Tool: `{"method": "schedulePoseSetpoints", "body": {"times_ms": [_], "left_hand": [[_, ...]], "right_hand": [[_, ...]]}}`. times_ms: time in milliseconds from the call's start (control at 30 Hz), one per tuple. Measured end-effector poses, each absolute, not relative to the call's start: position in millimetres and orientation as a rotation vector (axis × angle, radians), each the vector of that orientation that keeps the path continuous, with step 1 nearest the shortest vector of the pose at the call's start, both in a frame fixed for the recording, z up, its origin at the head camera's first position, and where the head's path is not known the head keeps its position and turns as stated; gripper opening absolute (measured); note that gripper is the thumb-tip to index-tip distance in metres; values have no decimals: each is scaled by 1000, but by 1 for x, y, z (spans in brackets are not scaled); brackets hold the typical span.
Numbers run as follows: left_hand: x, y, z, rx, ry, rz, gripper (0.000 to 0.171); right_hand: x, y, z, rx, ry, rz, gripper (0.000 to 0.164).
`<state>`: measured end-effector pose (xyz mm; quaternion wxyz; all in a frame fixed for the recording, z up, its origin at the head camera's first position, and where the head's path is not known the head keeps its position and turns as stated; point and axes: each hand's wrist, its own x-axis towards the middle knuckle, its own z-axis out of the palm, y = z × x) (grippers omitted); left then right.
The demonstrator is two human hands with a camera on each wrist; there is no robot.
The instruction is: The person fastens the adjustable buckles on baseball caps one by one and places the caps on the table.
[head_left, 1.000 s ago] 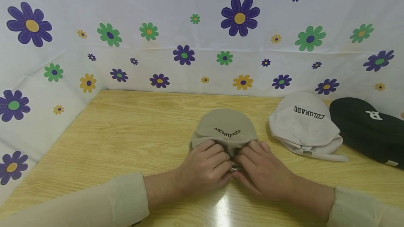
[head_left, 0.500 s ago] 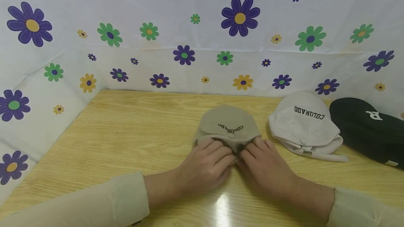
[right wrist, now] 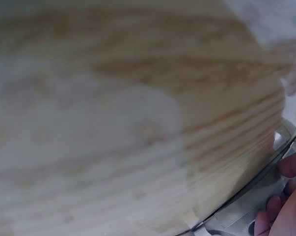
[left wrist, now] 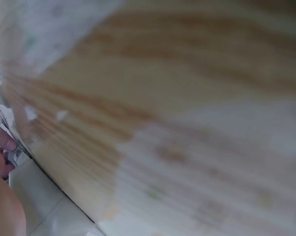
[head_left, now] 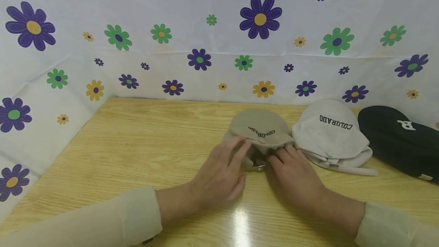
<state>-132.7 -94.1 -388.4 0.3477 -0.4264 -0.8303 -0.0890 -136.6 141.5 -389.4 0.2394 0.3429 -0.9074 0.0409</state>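
Note:
A khaki baseball cap [head_left: 259, 125] lettered "COLORADO" lies on the table, its back opening and metal strap buckle [head_left: 260, 168] facing me. My right hand [head_left: 300, 176] holds the right side of that opening, fingers curled in under the cloth edge. On the other side my left hand [head_left: 219, 174] has its fingers loosely extended, tips at the front edge of the crown and thumb apart from the cap. Only part of each hand shows at the border of its wrist view, beside greyish cloth; most of both wrist views is blurred tabletop.
Close on the right lies a pale cap [head_left: 330, 136], also lettered "COLORADO", its strap tail [head_left: 363, 171] sticking out. Beyond it sits a black cap [head_left: 394, 140] with a white R. A flower-print cloth [head_left: 212, 41] stands behind the wooden table [head_left: 147, 144].
The khaki cap has shifted right and away from me, closer to the pale cap. My left hand has loosened its grip and straightened its fingers; the right hand moved along with the cap.

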Motion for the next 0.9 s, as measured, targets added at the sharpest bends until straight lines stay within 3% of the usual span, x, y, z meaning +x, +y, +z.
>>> {"method": "schedulePoseSetpoints", "body": {"times_ms": [467, 700, 900], "left_hand": [[-129, -95, -390, -1047, -2368, -17, 73], [-131, -95, -392, -1081, -2405, 56, 72], [-130, -94, -392, -1100, -2458, 93, 70]], "right_hand": [[-135, 142, -387, 1036, -2307, 333, 22], [-134, 144, -387, 998, -2292, 331, 42], [-132, 146, -388, 989, -2449, 162, 50]]}}
